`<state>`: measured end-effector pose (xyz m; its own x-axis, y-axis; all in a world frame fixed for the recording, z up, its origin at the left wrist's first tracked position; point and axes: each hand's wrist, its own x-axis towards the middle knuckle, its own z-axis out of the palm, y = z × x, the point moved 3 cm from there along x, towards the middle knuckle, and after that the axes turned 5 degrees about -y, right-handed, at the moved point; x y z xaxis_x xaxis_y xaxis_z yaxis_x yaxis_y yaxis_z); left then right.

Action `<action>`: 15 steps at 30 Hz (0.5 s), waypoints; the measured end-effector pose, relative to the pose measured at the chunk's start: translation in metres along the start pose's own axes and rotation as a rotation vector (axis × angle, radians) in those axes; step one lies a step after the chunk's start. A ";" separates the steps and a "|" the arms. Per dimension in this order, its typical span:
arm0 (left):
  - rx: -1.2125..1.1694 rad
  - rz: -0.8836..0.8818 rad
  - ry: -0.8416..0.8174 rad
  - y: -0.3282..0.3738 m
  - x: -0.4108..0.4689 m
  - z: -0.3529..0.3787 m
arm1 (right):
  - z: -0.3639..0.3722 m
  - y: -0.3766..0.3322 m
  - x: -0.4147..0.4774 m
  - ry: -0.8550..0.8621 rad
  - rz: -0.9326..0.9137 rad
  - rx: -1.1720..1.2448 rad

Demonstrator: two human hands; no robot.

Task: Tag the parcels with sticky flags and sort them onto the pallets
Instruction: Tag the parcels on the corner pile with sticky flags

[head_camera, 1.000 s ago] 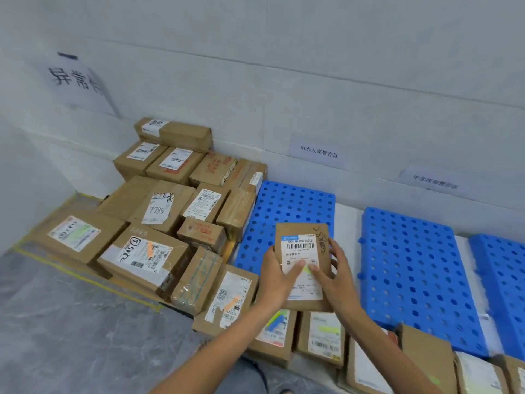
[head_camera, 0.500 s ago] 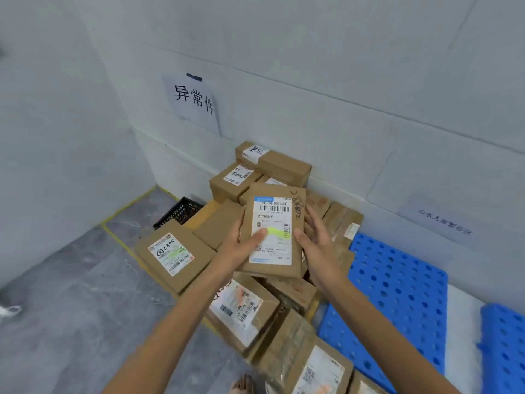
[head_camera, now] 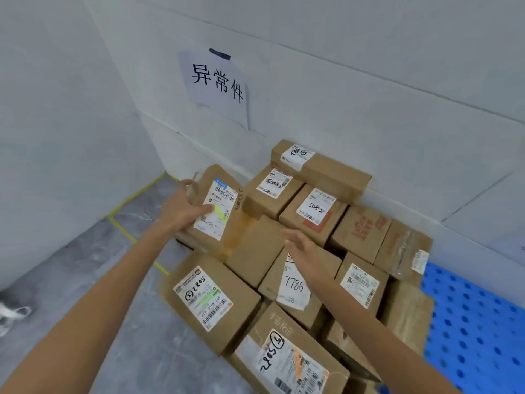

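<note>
A flat brown parcel (head_camera: 224, 231) with a white label and a yellow-green sticky flag (head_camera: 219, 213) stands tilted at the left end of a pile of cardboard parcels (head_camera: 309, 211). My left hand (head_camera: 181, 211) grips it, thumb on the label and fingertips curled over its far left edge. My right hand (head_camera: 301, 245) hovers above the middle of the pile with fingers spread, holding nothing. Whether the parcel's lower edge rests on the pile is hidden.
A paper sign (head_camera: 218, 86) hangs on the wall above the pile. A blue perforated pallet (head_camera: 471, 322) lies to the right of the boxes. Yellow tape (head_camera: 133, 200) marks the grey floor at the corner. A shoe (head_camera: 11, 314) shows at the far left.
The parcel has gone from both hands in front of me down to the left end of the pile. My right hand has let go and drawn back; the left still holds it.
</note>
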<state>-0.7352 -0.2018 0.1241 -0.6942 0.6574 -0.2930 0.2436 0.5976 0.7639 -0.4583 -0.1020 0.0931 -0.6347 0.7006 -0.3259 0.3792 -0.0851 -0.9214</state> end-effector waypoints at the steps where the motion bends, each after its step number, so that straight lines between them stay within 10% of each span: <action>1: 0.131 0.021 0.003 -0.001 0.011 0.004 | -0.003 0.009 0.004 0.021 0.017 -0.007; 15: 0.720 0.083 -0.104 -0.017 0.063 0.084 | -0.023 0.056 0.025 0.137 0.047 -0.097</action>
<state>-0.7263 -0.1323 0.0447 -0.5953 0.7322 -0.3308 0.7020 0.6743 0.2292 -0.4371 -0.0729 0.0386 -0.5194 0.7883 -0.3300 0.4740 -0.0556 -0.8788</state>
